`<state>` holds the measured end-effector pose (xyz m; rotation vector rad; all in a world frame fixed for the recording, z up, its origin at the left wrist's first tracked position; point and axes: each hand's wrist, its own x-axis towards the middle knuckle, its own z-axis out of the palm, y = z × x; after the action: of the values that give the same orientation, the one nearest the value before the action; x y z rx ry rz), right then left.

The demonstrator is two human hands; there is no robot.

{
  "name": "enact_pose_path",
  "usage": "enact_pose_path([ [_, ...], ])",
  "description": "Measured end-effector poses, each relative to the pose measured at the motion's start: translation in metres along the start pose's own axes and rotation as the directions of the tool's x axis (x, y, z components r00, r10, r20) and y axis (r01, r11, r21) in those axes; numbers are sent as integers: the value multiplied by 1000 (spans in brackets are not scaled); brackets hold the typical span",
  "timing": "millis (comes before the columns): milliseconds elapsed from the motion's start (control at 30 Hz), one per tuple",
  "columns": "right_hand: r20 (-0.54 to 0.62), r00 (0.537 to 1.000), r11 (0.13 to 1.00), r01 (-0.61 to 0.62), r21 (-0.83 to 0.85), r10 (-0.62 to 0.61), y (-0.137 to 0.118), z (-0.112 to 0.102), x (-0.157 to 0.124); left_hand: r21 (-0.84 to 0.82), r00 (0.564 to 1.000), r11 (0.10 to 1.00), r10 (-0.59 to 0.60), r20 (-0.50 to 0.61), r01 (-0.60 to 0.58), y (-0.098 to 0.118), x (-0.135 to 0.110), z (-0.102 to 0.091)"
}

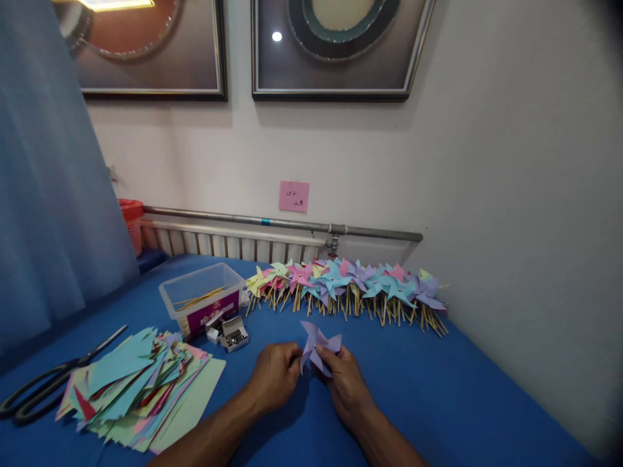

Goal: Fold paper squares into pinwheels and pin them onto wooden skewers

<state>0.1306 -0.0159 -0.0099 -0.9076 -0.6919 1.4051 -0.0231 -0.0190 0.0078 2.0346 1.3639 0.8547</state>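
Near the middle of the counter [438, 402], the left hand [275, 376] and right hand [345, 383] hold the purple pinwheel [316, 344] just above the cloth, fingers pinching its folded paper. Keeping the tips pressed at the centre should hold its shape. Bare room lies toward the right edge. The paper stack [141, 389] and scissors [48, 383] crowd the left. Beyond are pin boxes [233, 334] and a clear tub [202, 295], with finished pinwheels [345, 285] lining the far edge.

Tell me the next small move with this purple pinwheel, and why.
Probably hold the purple pinwheel in the right hand alone and reach the left hand to the small open box of metal pins. Both hands now pinch folded paper with no stick, while the finished pinwheels behind all sit on sticks.
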Motion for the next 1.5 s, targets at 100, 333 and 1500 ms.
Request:
enact_pose_path([
  [100, -1, 1000, 1000, -3, 6, 3, 0, 0, 0, 7, 1000, 1000, -6, -10, 6, 0, 0, 0],
  [333, -14, 1000, 1000, -4, 17, 4, 0, 0, 1, 10, 1000, 1000, 1, -11, -1, 0, 0, 0],
  [1500, 9, 1000, 999, -26, 25, 26, -1, 0, 0, -21, 1000, 1000, 2, -8, -2, -4, 0, -1],
])
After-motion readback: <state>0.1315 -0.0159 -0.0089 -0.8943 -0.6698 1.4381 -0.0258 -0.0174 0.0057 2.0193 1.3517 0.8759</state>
